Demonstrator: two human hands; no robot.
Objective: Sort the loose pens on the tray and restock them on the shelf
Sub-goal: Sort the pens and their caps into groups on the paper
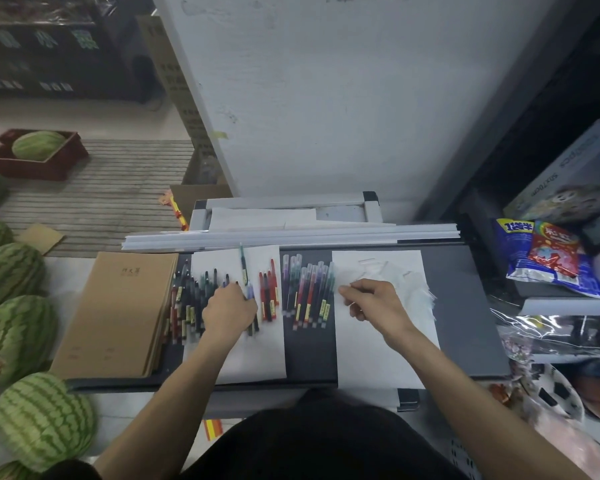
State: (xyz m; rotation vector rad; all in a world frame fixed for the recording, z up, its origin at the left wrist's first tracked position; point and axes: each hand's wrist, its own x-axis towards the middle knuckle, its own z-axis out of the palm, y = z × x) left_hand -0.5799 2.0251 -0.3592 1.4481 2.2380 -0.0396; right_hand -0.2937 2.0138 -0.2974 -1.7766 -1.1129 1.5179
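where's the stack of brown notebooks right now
In the head view the brown notebooks lie at the left end of the tray, beside the jumbled pens, with watermelons further left.

Head-worn camera looks steeply down, close above the tray [468,323].

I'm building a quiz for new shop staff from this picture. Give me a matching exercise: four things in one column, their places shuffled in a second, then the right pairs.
Things
1. brown notebooks
2. red pens
3. clear-capped pens
4. right hand

Places
A. on the bare dark tray between the sheets
B. over the right white sheet
C. at the tray's left end
D. on the left white sheet, near its right edge

Pairs: 1-C, 2-D, 3-A, 4-B
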